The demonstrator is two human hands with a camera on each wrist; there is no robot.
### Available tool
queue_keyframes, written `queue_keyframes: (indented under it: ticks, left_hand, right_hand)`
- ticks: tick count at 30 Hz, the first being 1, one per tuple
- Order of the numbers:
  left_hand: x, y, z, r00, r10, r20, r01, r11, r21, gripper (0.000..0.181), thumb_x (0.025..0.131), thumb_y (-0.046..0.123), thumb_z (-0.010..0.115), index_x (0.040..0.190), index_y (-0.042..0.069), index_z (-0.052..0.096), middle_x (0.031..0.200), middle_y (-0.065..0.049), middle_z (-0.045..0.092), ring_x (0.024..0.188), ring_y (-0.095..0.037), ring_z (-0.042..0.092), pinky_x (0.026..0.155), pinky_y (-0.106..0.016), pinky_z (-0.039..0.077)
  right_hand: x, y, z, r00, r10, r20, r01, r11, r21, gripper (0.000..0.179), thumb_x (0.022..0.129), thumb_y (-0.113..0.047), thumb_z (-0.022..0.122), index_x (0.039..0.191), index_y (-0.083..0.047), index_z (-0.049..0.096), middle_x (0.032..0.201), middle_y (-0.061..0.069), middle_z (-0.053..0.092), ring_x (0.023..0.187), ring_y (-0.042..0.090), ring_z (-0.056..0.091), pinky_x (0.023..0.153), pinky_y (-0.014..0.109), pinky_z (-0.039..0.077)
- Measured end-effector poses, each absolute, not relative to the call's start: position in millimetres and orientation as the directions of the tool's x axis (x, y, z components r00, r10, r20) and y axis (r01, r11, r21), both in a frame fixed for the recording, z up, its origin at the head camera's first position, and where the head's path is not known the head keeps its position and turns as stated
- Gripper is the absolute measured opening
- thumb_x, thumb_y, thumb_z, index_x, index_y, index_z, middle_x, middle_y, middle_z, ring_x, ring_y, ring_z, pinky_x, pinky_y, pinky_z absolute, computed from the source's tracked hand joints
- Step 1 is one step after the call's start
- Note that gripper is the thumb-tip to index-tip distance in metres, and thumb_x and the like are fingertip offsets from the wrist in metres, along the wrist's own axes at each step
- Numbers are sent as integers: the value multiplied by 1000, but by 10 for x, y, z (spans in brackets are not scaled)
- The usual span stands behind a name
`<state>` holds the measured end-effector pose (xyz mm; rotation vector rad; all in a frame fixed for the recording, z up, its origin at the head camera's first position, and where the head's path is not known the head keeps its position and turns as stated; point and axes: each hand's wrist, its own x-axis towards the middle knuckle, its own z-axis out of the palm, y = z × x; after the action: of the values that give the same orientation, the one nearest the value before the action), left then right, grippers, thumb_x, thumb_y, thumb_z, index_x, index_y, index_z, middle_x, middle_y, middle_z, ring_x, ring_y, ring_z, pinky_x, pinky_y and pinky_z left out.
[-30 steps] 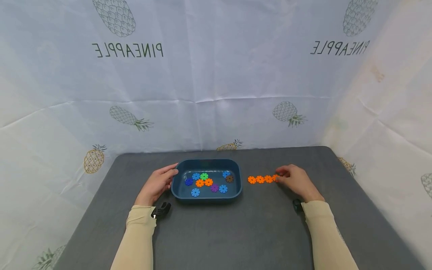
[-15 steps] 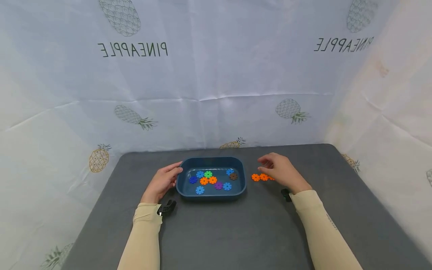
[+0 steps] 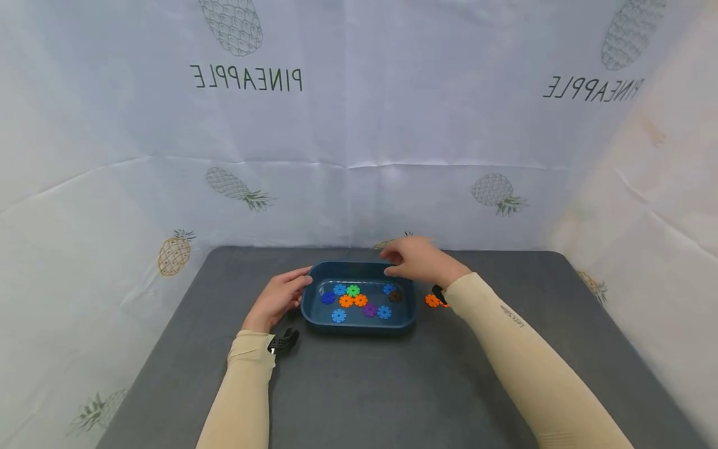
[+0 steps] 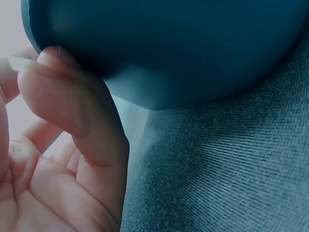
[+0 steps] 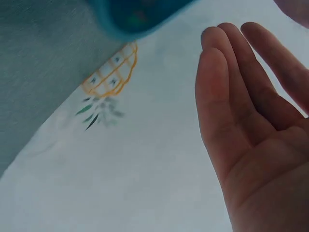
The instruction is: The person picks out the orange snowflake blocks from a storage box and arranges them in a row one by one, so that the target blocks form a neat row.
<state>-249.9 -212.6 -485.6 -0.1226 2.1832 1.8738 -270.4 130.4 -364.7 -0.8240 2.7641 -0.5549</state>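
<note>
A dark blue rectangular tray (image 3: 359, 328) lies on the table with several flower-shaped plastic discs inside. Among them are a green disc (image 3: 353, 290), a purple disc (image 3: 370, 310) and a brown disc (image 3: 395, 296). My left hand (image 3: 277, 298) grips the tray's left end at the rim; the left wrist view has its thumb and fingers at the tray wall (image 4: 193, 58). Over the tray's back right corner hovers my right hand (image 3: 417, 259). In the right wrist view its fingers (image 5: 212, 92) are loosely extended, holding nothing.
Right of the tray, orange discs (image 3: 432, 300) lie in a row on the grey table (image 3: 359, 386), partly hidden by the right wrist and sleeve. A white pineapple-print cloth (image 3: 359, 125) hangs behind the table and at both sides.
My right hand has left the orange row and moved left to over the tray's back right corner. The left hand keeps its hold on the tray. The head view has shifted slightly.
</note>
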Motion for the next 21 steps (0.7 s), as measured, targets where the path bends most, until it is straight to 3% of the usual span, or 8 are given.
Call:
queue_keyframes:
  ticks: [7,12,21]
  left_hand:
    - [-2494,-2132,-4846,-963,105,-249,-230,167,959,53,106,34,69,157,21,59,75,2,50,71,-17,53,65,-25,47]
    - [-2501,-2130,-4834,-964,92,-250,-232,172,957,52,106,33,69,156,21,60,75,2,51,72,-17,54,64,-25,48]
    - [-2509,-2139,-4843,-963,93,-252,-235,163,958,51,106,32,69,156,21,61,76,2,53,72,-16,55,63,-24,48]
  right_hand:
    - [-2815,924,-3734,-750,-630,-204,-531,756,-382,33,101,-27,79,128,-9,75,114,2,72,102,18,63,97,39,58]
    - [-2856,718,-3863,-706,-656,-267,-575,751,-324,26,101,-24,79,122,-9,75,111,2,72,99,18,64,98,41,57]
    - [-2857,510,-4081,-695,-632,-342,-561,775,-292,20,98,-20,81,114,-9,75,101,0,71,82,17,63,83,37,58]
